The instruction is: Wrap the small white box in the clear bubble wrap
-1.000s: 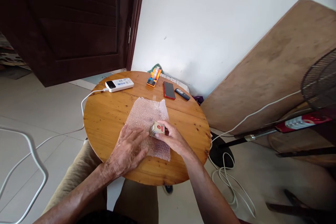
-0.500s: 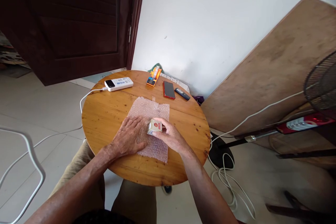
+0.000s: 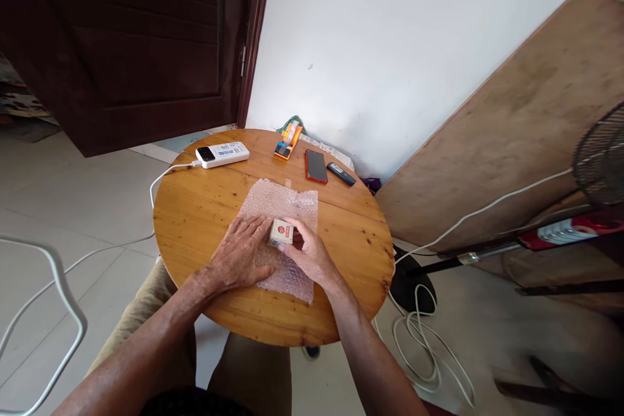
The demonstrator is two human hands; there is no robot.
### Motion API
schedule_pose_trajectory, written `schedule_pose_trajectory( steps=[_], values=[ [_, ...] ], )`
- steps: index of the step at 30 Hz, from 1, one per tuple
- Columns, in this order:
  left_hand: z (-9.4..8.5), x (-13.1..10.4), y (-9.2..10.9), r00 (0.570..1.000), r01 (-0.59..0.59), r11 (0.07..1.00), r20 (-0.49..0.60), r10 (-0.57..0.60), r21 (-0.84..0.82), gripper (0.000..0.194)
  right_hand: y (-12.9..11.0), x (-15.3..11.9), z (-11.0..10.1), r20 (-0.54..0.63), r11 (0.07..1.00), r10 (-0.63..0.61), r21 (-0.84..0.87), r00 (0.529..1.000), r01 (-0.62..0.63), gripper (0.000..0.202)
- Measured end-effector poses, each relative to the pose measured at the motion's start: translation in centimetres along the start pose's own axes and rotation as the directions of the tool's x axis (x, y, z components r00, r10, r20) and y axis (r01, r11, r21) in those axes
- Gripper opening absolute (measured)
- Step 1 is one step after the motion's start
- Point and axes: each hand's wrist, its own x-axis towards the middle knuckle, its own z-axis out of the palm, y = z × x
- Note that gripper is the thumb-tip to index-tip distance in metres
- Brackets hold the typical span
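A sheet of bubble wrap (image 3: 295,205) lies on the round wooden table (image 3: 195,208). My left hand (image 3: 242,250) rests flat on its left part, fingers stretched out and thumb apart. Over the middle of the sheet is a small pale box (image 3: 281,232) with a red round mark and red lettering on top. My right hand (image 3: 311,251) grips this box from the right, between thumb and fingers. The box sits close beside my left fingertips; whether it touches the sheet I cannot tell for sure.
Along the table's far side lie a white power bank (image 3: 223,155) with a cable, an orange tape dispenser (image 3: 288,141), a red-edged phone (image 3: 316,166) and a dark handheld device (image 3: 341,173). A fan (image 3: 602,156) stands at the right, with coiled cable (image 3: 416,338) on the floor.
My right hand has moved slightly left with the box, bringing it nearer my left fingers, and the box's top now faces up more. My left hand stays flat on the bubble wrap.
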Motion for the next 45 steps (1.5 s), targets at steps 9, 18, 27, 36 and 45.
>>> schedule_pose_trajectory(
  steps=[9,18,27,36,45],
  values=[
    [-0.2,0.0,-0.2,1.0,-0.018,1.0,0.004,0.018,-0.007,0.09,1.0,-0.2,0.8,-0.064,0.996,-0.076,-0.044,0.995,0.073,0.055],
    [-1.7,-3.0,0.8,0.983,0.019,0.997,-0.186,-0.006,0.073,0.059,1.4,-0.5,1.2,-0.112,0.994,-0.07,-0.092,0.991,0.06,0.061],
    [-2.1,-5.1,2.0,0.983,-0.114,0.973,-0.121,0.14,0.199,0.025,1.2,-0.7,0.9,-0.078,0.998,-0.056,-0.015,0.995,0.055,0.061],
    [-1.9,-4.7,2.3,0.975,-0.125,0.986,-0.17,0.143,0.11,0.018,1.9,-0.5,0.9,-0.052,0.998,-0.063,0.02,0.997,0.064,0.057],
    [-2.5,-4.2,2.5,0.984,-0.17,0.955,-0.007,0.177,0.244,0.019,1.9,-0.5,1.0,-0.058,0.998,-0.055,-0.011,0.997,0.054,0.06]
  ],
)
